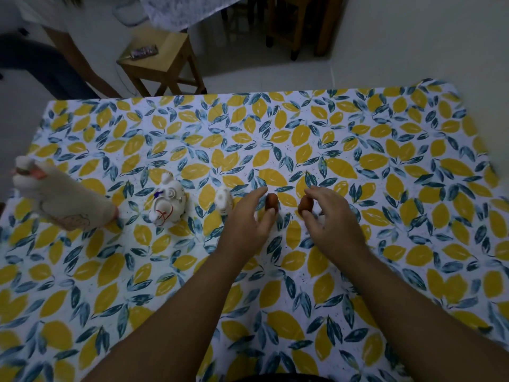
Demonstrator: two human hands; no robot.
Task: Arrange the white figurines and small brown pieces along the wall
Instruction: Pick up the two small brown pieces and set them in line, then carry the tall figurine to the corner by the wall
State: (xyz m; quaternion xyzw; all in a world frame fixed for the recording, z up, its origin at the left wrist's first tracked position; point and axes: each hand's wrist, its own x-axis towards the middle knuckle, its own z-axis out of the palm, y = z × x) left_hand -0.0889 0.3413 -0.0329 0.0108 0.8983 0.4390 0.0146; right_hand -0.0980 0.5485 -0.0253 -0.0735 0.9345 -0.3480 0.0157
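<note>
A row of pieces runs across the lemon-print tablecloth point(385, 150). At the far left lies a large white figurine point(63, 199), tilted on its side. To its right stands a rounder white figurine with red and blue marks point(168, 204), then a small white figurine point(223, 201). My left hand point(248, 219) pinches a small brown piece point(271, 202) between thumb and forefinger. My right hand point(330, 216) holds a second brown piece point(305, 204) the same way. Both brown pieces stand about a hand's width apart, at or just above the cloth.
Beyond the table's far edge stands a wooden stool point(158, 59) with a small object on it. A person's legs point(46, 64) are at the upper left, and dark wooden furniture point(300, 23) is at the back. The floor is white tile.
</note>
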